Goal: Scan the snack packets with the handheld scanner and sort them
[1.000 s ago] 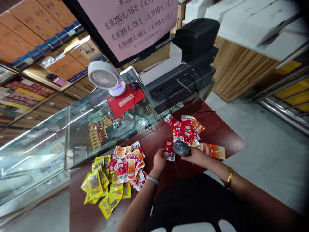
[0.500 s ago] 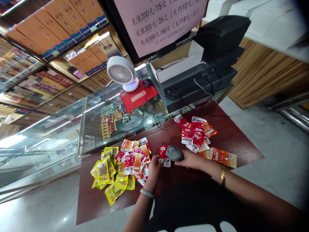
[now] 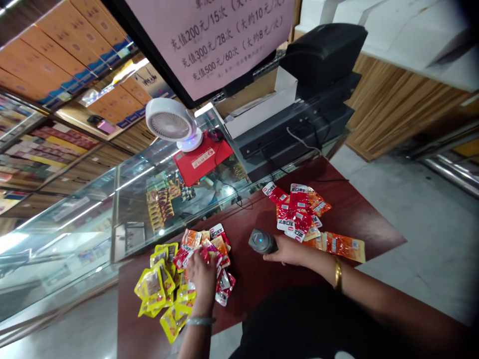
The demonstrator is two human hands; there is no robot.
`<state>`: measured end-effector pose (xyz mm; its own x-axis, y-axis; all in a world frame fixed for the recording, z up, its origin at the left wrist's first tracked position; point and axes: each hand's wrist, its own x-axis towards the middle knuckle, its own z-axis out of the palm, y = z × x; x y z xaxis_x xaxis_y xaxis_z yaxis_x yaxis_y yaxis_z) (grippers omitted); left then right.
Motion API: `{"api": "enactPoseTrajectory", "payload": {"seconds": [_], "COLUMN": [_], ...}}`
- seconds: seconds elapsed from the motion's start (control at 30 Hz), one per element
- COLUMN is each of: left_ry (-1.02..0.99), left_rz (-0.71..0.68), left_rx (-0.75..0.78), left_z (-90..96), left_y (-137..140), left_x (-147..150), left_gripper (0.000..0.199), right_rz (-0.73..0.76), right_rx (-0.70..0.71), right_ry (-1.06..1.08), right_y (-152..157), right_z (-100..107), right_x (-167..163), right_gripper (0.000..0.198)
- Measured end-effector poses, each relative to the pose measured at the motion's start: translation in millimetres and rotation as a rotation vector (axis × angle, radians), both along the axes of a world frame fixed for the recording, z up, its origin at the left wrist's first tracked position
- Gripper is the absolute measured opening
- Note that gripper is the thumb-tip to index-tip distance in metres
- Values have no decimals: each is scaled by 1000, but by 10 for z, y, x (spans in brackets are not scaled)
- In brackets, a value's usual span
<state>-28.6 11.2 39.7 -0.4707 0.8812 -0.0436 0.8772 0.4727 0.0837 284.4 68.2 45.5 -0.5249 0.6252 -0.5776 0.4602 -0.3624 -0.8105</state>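
My right hand (image 3: pixel 284 251) is wrapped round a dark grey barcode scanner (image 3: pixel 262 241), which shows a small blue light on top. It is held over bare tabletop between the packet piles. My left hand (image 3: pixel 202 271) reaches into the left pile of red and orange snack packets (image 3: pixel 223 248), its bent fingers closed at a red packet (image 3: pixel 205 253). The fingertips are partly hidden. Left of this hand lie several yellow snack packets (image 3: pixel 153 283). A second heap of red and orange packets (image 3: pixel 298 209) lies beyond my right hand, with flat orange packets (image 3: pixel 342 244) beside it.
The dark red tabletop (image 3: pixel 258 294) adjoins a glass display case (image 3: pixel 129 199). On the glass stand a white fan (image 3: pixel 170 119) and a red mat (image 3: pixel 202 164). A screen bearing a pink price sheet (image 3: pixel 224 45) and a black machine (image 3: pixel 325 55) stand behind.
My left hand has left the red packet by the scanner and moved left onto the pile. That packet's spot is bare; another red-and-white packet shows at the pile's near right edge. The scanner stays in my right hand.
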Motion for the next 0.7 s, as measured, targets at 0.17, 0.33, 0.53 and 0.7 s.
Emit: {"api": "enactPoseTrajectory", "payload": {"seconds": [0.17, 0.33, 0.53, 0.7], "left_ry": [-291, -243, -35, -46], "left_rz": [-543, -931, -783, -732], "left_rx": [-7, -164, -508, -445], "left_z": [-196, -302, -434, -439], "left_y": [1024, 1879, 2216, 1888], "left_x": [1152, 2104, 2248, 1901], "left_gripper": [32, 49, 54, 44], "right_rz": [-234, -360, -430, -389], "right_rx": [-47, -60, -91, -97], "right_ry": [-17, -49, -48, -97], "right_y": [4, -5, -61, -134], "right_z": [-181, -194, -293, -386], "right_x": [313, 579, 763, 818], "right_gripper": [44, 30, 36, 35]}}
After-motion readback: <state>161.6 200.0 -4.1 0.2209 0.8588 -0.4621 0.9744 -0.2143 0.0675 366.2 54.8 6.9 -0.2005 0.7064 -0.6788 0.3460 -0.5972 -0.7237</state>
